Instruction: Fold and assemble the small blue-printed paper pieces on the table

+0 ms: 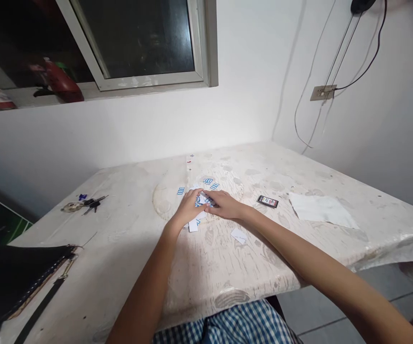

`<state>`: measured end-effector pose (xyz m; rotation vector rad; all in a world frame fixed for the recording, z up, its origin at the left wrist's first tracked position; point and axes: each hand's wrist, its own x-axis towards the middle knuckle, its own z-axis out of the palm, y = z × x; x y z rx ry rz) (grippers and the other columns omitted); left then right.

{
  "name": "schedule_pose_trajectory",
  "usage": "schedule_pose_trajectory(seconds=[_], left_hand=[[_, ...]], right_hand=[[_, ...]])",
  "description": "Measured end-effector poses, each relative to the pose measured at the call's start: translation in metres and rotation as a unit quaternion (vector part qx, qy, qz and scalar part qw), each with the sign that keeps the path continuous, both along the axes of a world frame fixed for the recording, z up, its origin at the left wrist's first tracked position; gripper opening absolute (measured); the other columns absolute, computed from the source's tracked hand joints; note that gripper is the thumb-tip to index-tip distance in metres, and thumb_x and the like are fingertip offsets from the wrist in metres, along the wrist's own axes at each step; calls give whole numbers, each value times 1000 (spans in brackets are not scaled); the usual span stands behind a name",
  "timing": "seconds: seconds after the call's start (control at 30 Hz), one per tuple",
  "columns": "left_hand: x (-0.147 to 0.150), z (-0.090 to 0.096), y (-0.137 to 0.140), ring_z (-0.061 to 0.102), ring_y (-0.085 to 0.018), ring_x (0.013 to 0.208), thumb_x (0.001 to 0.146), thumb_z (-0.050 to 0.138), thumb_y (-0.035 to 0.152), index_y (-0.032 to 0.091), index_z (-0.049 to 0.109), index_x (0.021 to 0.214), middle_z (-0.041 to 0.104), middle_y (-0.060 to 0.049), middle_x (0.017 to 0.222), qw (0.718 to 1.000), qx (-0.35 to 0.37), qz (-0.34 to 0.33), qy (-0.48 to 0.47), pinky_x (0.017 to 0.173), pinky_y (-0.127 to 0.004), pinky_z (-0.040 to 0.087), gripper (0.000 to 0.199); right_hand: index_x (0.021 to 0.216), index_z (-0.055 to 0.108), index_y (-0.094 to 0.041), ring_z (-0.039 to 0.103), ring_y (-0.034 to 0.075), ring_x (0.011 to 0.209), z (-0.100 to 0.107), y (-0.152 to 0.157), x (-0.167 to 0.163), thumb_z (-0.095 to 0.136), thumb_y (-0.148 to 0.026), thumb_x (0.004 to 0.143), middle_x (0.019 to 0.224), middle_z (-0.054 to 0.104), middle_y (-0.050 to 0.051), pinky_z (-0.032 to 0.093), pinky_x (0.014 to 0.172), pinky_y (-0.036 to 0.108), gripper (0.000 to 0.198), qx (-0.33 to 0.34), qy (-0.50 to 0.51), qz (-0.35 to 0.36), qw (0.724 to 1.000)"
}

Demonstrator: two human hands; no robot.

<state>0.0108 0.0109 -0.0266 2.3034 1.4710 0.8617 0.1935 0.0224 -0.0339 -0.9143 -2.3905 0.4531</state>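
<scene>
A small heap of white paper slips (193, 225), some marked with blue lines, lies near the middle of the table. My left hand (188, 208) curves around the heap's left side, thumb apart from the fingers. From the right, my right hand (225, 204) reaches around the same heap, its thumb also apart. The fingertips of both hands nearly meet at the far side, and the thumbs come close together over the slips. Several blue-marked slips (208, 181) lie just beyond my fingers. One slip with faint writing (239, 235) rests nearer the front edge. My hands partly hide the heap.
On the right are a small dark rectangular item with a label (267, 201) and a white cloth or paper (321, 210). Keys (93, 203) lie on the left, with a black bag (23, 277) at the near left. The table (127, 258) meets a white wall.
</scene>
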Motion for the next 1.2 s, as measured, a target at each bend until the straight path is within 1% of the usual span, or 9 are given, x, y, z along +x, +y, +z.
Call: schedule_pose_trajectory(seconds=[0.13, 0.33, 0.47, 0.63, 0.7, 0.77, 0.9, 1.03, 1.2], left_hand=[[-1, -5, 7, 51, -19, 98, 76, 58, 24, 21, 49, 116, 55, -4, 96, 999, 25, 1, -24, 91, -35, 40, 41], [1, -3, 7, 50, -19, 102, 82, 48, 17, 20, 44, 121, 52, -7, 108, 997, 80, -10, -8, 90, -34, 41, 39], [0, 1, 6, 52, -18, 102, 83, 37, 8, 20, 46, 119, 52, -8, 108, 993, 118, 31, -7, 87, -33, 44, 40], [-8, 3, 11, 57, -18, 93, 82, 36, 8, 19, 46, 117, 58, -7, 98, 977, 144, 130, -87, 84, -34, 47, 39], [-12, 1, 14, 59, -18, 90, 82, 36, 9, 20, 44, 120, 59, -7, 98, 967, 143, 171, -124, 82, -35, 48, 40], [-16, -1, 16, 60, -19, 92, 81, 37, 9, 19, 44, 120, 58, -8, 104, 962, 136, 200, -126, 83, -36, 48, 41], [-19, -2, 15, 51, -23, 111, 81, 43, 15, 15, 55, 106, 56, -12, 113, 977, 115, 175, -40, 98, -39, 38, 28], [-11, 5, 2, 48, -22, 116, 81, 51, 39, 20, 53, 116, 56, -7, 121, 998, 18, 57, -10, 100, -37, 37, 40], [-4, 10, -7, 45, -25, 120, 71, 63, 48, 24, 47, 125, 51, -6, 129, 999, -36, 5, 26, 100, -38, 36, 61]], right_hand=[[129, 43, -12, 51, 24, 108, -4, 8, -7, 52, -30, 83, 120, 56, 14, 37, 93, 38, 50, 25, 63, 3, 998], [118, 49, -14, 50, 22, 104, -6, 14, -14, 51, -10, 74, 114, 55, 11, 38, 93, 36, 44, -2, 99, -84, 991], [117, 50, -14, 52, 20, 99, -7, 16, -13, 41, -5, 72, 107, 51, 11, 41, 88, 35, 46, -6, 166, -137, 977], [118, 47, -19, 59, 17, 88, -2, 22, -9, 41, -26, 81, 102, 57, 8, 47, 79, 33, 38, -201, 377, -152, 891], [116, 49, -17, 60, 19, 92, 2, 24, -6, 39, -30, 83, 103, 60, 9, 47, 81, 33, 37, -250, 392, -143, 874], [109, 56, -15, 58, 21, 100, 5, 24, -2, 36, -33, 85, 105, 62, 11, 43, 88, 36, 36, -229, 328, -142, 906], [114, 57, -15, 43, 27, 120, 7, 15, 2, 43, -45, 85, 127, 52, 13, 27, 103, 45, 45, -76, 88, -114, 987], [129, 46, -17, 38, 30, 124, 5, 6, 0, 52, -52, 80, 134, 45, 14, 17, 104, 56, 60, -26, -33, -76, 996], [118, 55, -16, 54, 21, 108, -1, 13, 1, 54, -24, 81, 118, 59, 10, 38, 95, 36, 38, -33, 65, -6, 997]])
